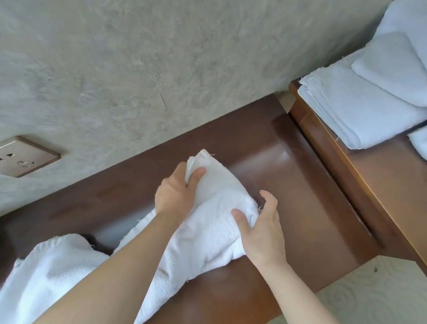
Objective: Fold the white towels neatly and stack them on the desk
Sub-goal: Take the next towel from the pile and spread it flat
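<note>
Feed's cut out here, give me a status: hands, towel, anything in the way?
Left hand pinches the towel at its far corner. Right hand grips its near edge. Towel bunched on the desk, not yet folded. Nothing in the way.

A dark brown wooden surface (274, 159) runs along the grey wall. 1 white towel (213, 215) lies directly on it, bunched and stretching toward its near left edge. Just beside it on the right stands a second, lighter brown wooden surface (388, 194). On this one rests a folded white towel stack (356, 106), with a loose white towel (425, 55) draped partly over the stack.
</note>
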Demonstrator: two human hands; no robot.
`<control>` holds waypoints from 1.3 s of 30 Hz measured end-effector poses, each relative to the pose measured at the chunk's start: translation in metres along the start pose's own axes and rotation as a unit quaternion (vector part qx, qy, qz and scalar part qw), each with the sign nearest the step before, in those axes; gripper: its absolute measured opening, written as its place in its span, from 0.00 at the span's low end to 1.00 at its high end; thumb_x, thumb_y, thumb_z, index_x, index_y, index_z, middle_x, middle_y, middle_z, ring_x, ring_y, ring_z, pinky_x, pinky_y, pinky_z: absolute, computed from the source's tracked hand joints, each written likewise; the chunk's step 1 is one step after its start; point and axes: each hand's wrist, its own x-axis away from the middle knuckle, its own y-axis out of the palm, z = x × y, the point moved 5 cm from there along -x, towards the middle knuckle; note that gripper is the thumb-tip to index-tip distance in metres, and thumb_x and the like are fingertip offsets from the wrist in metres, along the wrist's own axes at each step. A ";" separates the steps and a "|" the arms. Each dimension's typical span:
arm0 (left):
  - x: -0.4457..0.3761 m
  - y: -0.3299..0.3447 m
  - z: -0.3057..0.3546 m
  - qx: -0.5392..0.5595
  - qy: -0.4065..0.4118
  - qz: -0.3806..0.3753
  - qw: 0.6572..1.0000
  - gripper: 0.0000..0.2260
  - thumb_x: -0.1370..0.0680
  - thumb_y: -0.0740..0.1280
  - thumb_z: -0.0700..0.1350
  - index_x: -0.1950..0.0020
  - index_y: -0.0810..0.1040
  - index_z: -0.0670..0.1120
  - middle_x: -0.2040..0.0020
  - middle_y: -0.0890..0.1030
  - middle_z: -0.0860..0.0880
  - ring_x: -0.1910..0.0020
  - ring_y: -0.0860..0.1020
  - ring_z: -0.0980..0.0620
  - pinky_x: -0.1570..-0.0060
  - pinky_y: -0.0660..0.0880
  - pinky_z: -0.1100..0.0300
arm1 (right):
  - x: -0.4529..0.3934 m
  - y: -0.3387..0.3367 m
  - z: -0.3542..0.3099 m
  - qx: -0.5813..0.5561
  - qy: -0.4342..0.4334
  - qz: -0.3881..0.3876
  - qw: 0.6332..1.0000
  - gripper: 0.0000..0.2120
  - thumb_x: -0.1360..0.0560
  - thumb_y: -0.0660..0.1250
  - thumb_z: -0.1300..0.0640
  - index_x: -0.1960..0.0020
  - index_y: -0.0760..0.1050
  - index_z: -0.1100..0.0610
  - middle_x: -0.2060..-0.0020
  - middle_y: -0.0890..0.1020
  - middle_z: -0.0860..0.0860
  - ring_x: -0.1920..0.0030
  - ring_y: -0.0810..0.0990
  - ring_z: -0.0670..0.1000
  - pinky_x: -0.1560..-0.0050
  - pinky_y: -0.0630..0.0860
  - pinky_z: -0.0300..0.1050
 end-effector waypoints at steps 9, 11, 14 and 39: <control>-0.009 0.004 0.043 -0.002 0.084 0.023 0.996 0.21 0.21 0.55 0.68 0.56 0.68 0.50 0.68 0.76 0.49 0.65 0.78 0.43 0.59 0.76 0.49 | -0.004 -0.022 0.021 0.024 0.003 -0.115 0.993 0.16 0.29 0.71 0.36 0.51 0.78 0.46 0.55 0.82 0.44 0.53 0.79 0.42 0.47 0.78 0.48; -0.009 0.008 0.054 -0.010 0.105 0.034 0.994 0.21 0.22 0.54 0.68 0.54 0.68 0.51 0.69 0.75 0.50 0.65 0.78 0.44 0.60 0.74 0.51 | -0.003 -0.028 0.020 0.011 -0.014 -0.123 0.992 0.14 0.30 0.73 0.36 0.54 0.78 0.45 0.51 0.78 0.45 0.51 0.77 0.37 0.47 0.77 0.44; -0.010 0.011 0.066 -0.017 0.122 0.051 0.991 0.17 0.20 0.54 0.66 0.54 0.66 0.53 0.68 0.74 0.53 0.65 0.76 0.45 0.60 0.69 0.53 | 0.003 -0.037 0.019 -0.090 -0.001 -0.155 0.984 0.10 0.28 0.76 0.43 0.52 0.81 0.45 0.49 0.82 0.44 0.49 0.81 0.40 0.42 0.78 0.48; -0.084 0.064 0.102 -0.039 0.199 0.100 0.974 0.19 0.16 0.55 0.55 0.38 0.80 0.46 0.46 0.81 0.43 0.44 0.76 0.40 0.41 0.71 0.49 | -0.059 -0.103 0.073 0.382 -0.064 0.044 0.921 0.33 0.25 0.45 0.26 0.41 0.68 0.52 0.70 0.74 0.45 0.72 0.75 0.46 0.70 0.72 0.42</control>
